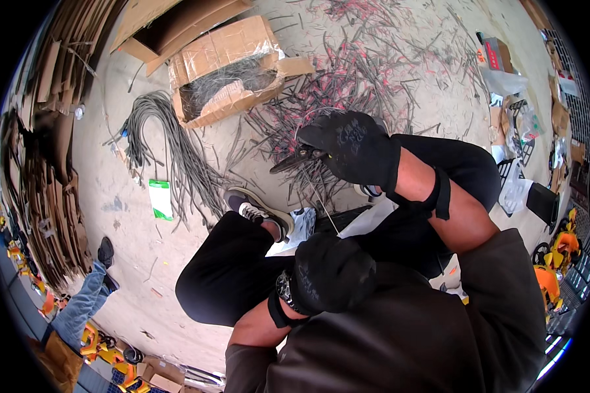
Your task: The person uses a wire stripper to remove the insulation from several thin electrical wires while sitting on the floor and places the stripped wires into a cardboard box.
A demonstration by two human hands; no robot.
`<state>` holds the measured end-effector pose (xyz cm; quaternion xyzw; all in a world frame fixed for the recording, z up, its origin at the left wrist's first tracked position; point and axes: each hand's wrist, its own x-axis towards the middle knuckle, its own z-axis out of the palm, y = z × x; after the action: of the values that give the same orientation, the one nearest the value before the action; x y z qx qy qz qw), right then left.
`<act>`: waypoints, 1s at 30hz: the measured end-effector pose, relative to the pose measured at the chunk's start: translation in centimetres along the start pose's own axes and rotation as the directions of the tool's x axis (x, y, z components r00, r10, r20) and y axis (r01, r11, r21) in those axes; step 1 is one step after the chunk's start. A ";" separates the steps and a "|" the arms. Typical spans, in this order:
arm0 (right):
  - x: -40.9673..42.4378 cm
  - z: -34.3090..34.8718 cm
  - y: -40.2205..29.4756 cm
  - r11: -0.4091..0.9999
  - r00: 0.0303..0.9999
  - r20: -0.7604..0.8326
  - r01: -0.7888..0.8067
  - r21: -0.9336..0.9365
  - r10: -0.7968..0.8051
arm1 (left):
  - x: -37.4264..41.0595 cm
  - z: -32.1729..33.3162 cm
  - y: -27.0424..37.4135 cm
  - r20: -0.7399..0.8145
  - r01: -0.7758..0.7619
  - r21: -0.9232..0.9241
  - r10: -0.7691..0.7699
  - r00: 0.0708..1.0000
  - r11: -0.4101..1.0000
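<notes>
My right hand (356, 147), in a black glove, grips a dark pivoted hand tool (295, 160), perhaps pliers or scissors; its handles are mostly hidden by the fingers. A thin pale wire (323, 200) runs from the tool's jaws down to my left hand (334, 274). That hand is also black-gloved, is closed on the wire's lower end close to my body, and has a watch at its wrist. Beneath the tool, a heap of dark and pink cable sheath scraps (354, 78) spreads over the concrete floor.
An open cardboard box (221, 46) holds tangled fine wire (231, 81). Left of it lies a bundle of grey cables (164, 132), near a green-and-white packet (161, 200). Flattened cardboard (54, 211) is stacked at left, beside another person's legs (86, 290). Plastic bags (514, 194) lie at right.
</notes>
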<state>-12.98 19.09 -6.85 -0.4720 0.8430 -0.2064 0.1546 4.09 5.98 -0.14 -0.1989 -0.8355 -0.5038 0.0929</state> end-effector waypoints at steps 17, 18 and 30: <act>-0.1 1.2 2.1 0.922 0.997 0.007 -0.075 0.381 0.079 | -0.2 0.0 0.3 0.000 -0.041 -0.013 0.041 0.999 0.999; 0.1 1.0 2.1 0.908 0.998 0.031 -0.062 0.415 0.054 | -0.2 0.0 0.4 0.003 -0.036 -0.021 0.036 0.999 0.999; 1.2 -0.5 3.5 0.768 0.972 0.223 -0.085 0.635 -0.076 | -0.8 -0.6 1.3 0.036 -0.042 0.030 0.041 0.999 0.999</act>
<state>-16.40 19.80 -8.29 -0.4099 0.6987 -0.4236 0.4054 5.38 5.78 0.93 -0.2235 -0.8403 -0.4854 0.0913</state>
